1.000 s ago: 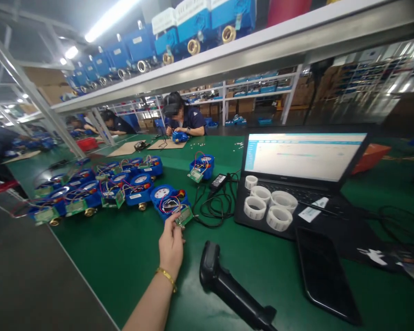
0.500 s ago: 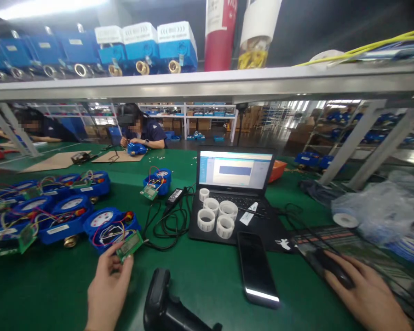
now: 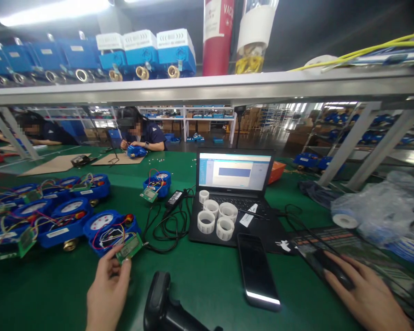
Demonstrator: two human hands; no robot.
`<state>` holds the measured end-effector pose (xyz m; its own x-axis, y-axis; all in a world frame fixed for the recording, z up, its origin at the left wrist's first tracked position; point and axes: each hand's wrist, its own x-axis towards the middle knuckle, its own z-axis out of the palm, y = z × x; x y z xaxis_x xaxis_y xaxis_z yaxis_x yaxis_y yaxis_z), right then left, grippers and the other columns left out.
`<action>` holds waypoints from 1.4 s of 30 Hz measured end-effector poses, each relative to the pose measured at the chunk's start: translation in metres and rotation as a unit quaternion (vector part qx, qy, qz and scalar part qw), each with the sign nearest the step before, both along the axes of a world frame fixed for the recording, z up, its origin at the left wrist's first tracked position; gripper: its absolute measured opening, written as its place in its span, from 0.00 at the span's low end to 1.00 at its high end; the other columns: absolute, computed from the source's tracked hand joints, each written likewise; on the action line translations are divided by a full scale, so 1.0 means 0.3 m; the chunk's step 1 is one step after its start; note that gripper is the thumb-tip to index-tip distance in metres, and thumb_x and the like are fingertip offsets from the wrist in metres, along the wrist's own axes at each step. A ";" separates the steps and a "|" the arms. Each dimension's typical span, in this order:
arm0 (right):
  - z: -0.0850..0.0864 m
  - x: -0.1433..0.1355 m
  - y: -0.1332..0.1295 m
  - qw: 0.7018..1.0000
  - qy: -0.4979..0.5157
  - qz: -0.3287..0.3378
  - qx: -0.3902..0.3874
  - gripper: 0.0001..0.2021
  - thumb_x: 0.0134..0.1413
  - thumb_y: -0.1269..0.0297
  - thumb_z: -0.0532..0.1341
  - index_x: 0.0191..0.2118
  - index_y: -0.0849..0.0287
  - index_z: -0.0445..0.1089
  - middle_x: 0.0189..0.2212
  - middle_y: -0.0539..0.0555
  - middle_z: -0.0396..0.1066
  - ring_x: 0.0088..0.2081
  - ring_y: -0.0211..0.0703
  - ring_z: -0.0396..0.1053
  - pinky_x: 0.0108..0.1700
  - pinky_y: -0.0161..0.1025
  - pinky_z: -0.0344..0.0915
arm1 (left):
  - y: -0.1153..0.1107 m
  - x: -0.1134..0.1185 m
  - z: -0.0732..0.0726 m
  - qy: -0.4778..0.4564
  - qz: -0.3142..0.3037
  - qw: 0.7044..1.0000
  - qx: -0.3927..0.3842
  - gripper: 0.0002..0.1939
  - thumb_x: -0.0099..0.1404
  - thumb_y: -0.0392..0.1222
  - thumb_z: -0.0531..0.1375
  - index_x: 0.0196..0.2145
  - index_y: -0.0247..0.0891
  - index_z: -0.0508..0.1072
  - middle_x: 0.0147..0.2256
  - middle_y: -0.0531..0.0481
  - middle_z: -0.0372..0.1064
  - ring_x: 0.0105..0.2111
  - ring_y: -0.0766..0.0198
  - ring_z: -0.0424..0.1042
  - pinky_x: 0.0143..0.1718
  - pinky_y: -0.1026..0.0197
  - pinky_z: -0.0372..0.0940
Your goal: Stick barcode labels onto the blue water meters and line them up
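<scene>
My left hand [image 3: 108, 285] pinches the lower left edge of a green circuit board [image 3: 130, 248] between thumb and fingers. Wires run from the board to an open blue meter [image 3: 103, 223] just behind it. At the right, my right hand [image 3: 365, 289] wraps round a black computer mouse [image 3: 334, 270] on a patterned mat. Between the hands lie a black handheld scanner [image 3: 158, 299] and a black phone [image 3: 258, 271]. Behind the phone stands an open laptop [image 3: 232, 170], its screen lit, with several white label rolls [image 3: 206, 221] on its keyboard side.
Several blue meters with wires [image 3: 65, 220] fill the left; one more [image 3: 158, 184] stands beside a power adapter [image 3: 175, 197]. A shelf [image 3: 193, 89] crosses overhead. Plastic bags [image 3: 382, 207] lie at the right. Two people [image 3: 153, 133] sit across the table.
The view has tilted up slightly. Dark characters now show on the circuit board's display. Both hands keep nearly the same place and hold.
</scene>
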<state>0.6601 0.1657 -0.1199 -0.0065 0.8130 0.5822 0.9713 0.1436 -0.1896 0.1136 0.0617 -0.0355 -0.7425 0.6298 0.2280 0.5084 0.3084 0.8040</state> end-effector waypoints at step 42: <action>0.022 -0.002 -0.011 0.999 -0.039 -0.014 0.017 0.28 0.56 0.45 0.46 0.46 0.61 0.70 0.39 0.64 0.65 0.37 0.63 0.68 0.41 0.59 0.67 | -0.001 0.007 0.005 -0.031 -0.009 0.999 0.006 0.37 0.49 0.66 0.54 0.51 0.42 0.65 0.29 0.52 0.65 0.22 0.58 0.70 0.25 0.56 0.67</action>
